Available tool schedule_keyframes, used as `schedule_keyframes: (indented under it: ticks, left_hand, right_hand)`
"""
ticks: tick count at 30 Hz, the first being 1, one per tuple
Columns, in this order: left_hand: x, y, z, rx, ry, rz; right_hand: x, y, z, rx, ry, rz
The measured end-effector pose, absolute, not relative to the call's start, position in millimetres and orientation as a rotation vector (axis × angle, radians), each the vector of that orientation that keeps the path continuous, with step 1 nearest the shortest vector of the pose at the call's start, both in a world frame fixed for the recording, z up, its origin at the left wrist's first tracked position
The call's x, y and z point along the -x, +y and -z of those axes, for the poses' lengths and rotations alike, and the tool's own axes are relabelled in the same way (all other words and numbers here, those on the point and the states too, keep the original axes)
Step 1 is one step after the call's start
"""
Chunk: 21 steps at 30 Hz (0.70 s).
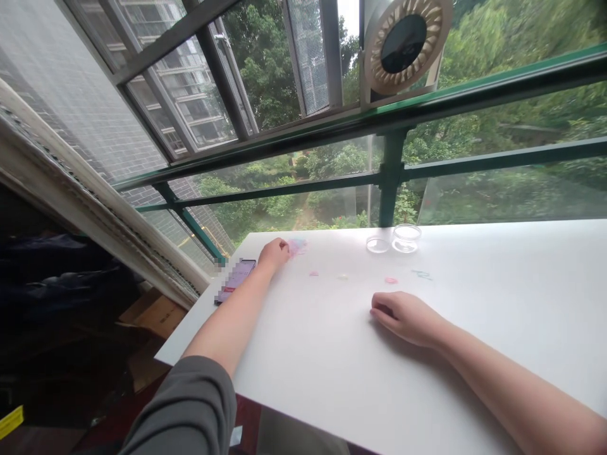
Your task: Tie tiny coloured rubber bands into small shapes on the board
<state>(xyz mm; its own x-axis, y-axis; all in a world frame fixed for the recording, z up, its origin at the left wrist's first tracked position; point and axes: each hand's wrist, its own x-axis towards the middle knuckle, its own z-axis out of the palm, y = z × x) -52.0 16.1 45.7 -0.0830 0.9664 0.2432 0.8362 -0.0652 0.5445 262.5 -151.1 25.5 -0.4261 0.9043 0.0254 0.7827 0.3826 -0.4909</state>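
On the white table (pixel 303 341), my left hand (pixel 275 254) reaches to the far left, its fingers closed at the edge of a loose pile of thin pink, purple and blue bands (pixel 298 247). Whatever is between those fingertips is too small to make out. My right hand (pixel 403 316) is curled at the table's middle, with nothing visible in it. Beyond it lie small pinkish-red bands (pixel 391 280) and green bands (pixel 421 275). Farther left are a small purple-pink cluster (pixel 313 273) and a pale yellow-green one (pixel 343 277).
Two clear round containers (pixel 406 240) stand at the table's back edge, the left one (pixel 378 245) lower. A phone (pixel 236 282) lies by the left edge. Behind the table run a green railing (pixel 284 189) and windows. A cardboard box (pixel 159 314) sits below left.
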Motion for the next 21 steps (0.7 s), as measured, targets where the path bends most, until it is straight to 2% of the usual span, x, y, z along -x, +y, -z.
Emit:
schedule_keyframes:
  ticks: [10,15,21]
  left_hand:
    - [36.4,-5.1,-26.5,-1.616,1.716,-1.290]
    - [20.3,-28.9,-12.6,-1.545,1.617,-1.345]
    - [4.8,-47.9,-16.9,-1.692,1.337,-1.418]
  right_hand:
    - [-261.8,-150.4,-24.0,1.485,-2.322,-0.596]
    - [-261.7,-151.7,-25.1,1.475,-2.304,-0.601]
    - [-261.6,-152.3,-26.2,1.473,-2.292,-0.608]
